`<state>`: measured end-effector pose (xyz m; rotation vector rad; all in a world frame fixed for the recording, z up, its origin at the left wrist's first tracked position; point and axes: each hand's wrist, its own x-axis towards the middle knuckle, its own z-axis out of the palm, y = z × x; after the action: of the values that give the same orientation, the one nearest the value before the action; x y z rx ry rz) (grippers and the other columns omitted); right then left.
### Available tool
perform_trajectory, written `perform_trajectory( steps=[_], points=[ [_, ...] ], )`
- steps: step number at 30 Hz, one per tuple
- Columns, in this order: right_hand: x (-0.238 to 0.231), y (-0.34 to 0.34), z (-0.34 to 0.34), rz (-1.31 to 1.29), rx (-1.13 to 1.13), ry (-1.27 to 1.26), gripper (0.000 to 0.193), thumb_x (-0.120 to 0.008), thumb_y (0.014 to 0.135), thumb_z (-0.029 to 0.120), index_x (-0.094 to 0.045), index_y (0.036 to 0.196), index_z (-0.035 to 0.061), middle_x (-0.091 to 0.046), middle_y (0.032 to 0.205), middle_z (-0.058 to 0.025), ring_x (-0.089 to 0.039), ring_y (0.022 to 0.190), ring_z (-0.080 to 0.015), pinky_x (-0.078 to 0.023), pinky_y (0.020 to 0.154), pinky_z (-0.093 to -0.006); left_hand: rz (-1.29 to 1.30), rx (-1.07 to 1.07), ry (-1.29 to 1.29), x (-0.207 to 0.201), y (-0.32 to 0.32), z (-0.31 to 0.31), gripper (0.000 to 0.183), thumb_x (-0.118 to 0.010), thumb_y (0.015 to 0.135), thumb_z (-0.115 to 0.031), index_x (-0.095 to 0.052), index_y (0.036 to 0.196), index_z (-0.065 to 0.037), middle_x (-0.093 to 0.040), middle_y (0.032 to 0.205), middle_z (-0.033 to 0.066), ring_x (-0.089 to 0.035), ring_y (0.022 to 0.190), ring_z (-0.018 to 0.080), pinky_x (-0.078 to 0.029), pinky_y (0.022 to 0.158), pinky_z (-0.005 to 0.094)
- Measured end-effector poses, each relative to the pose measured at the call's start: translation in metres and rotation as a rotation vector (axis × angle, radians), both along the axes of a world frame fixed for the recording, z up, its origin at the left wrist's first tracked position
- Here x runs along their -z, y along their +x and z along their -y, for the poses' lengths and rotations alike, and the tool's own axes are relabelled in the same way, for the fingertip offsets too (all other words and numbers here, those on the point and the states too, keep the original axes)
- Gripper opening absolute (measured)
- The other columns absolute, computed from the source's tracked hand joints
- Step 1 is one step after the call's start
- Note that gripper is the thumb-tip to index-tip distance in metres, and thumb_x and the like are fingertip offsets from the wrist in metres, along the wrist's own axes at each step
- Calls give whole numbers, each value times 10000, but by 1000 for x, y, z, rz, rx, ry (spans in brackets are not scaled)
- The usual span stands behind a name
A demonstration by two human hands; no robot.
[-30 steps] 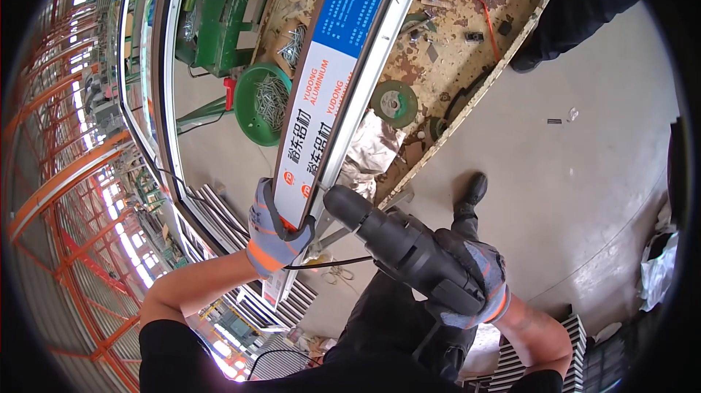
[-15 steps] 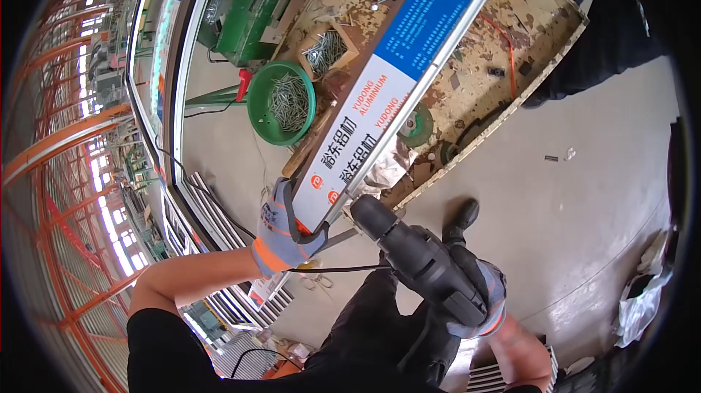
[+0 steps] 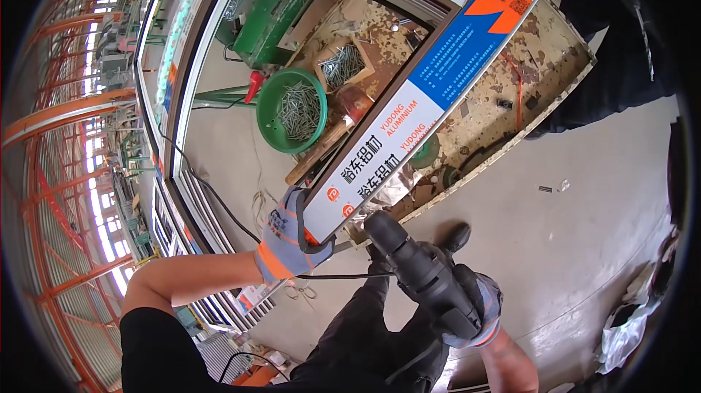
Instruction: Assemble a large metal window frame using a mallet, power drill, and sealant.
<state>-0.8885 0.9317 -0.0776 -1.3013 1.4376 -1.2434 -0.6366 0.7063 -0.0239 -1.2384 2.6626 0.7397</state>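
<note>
My left hand (image 3: 294,236), in a grey glove with orange bands, is wrapped round the near end of an aluminium profile (image 3: 416,119). White, blue and orange printed film covers that profile, which forms one side of a frame slanting away to the upper right. In my gloved right hand (image 3: 478,313) is a black corded power drill (image 3: 431,276), held at its rear grip. Its rounded nose points up and left, close to the near edge of the profile. Whether the two touch I cannot tell. The finger on the trigger is hidden.
Under the frame, a worn workbench (image 3: 548,64) carries a green bowl (image 3: 264,117) of screws and a small wooden box (image 3: 365,50) of screws. A black cable (image 3: 219,199) runs past my left arm. A person in dark clothes (image 3: 621,93) is at the upper right.
The scene has shifted slightly right and down in the view, showing more of the frame's far corner. Both hands keep their holds, and the drill stays near the profile's edge.
</note>
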Motion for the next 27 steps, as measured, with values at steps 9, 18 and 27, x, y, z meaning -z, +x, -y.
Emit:
perform_trajectory(
  steps=[9, 18, 27],
  points=[
    [0, -1, 21, -25, 7, -150, 414, -783, 520, 223, -693, 896, 75, -659, 946, -150, -661, 775, -346, -546, 642, -421, -34, 41, -19, -15, 5, -6, 680, -755, 654, -176, -432, 1227, -2, -524, 1072, 220, -567, 918, 417, -482, 779, 467],
    [5, 23, -55, 86, 243, 14, 727, -793, 676, 276, -560, 1263, -84, -675, 1054, -194, -687, 841, -318, -541, 732, -399, 65, -60, 4, 4, 19, -3, 798, -765, 723, -343, -399, 1306, 60, -524, 1221, 260, -581, 1050, 407, -473, 897, 471],
    [-113, 100, -121, 111, 512, 328, 509, -654, 863, 389, -566, 1157, -16, -688, 673, -67, -672, 606, -147, -521, 554, -274, 115, 6, 15, -28, 0, -9, 887, -681, 767, -530, -403, 1341, 87, -602, 1137, 239, -599, 1069, 369, -470, 903, 447]
  ],
)
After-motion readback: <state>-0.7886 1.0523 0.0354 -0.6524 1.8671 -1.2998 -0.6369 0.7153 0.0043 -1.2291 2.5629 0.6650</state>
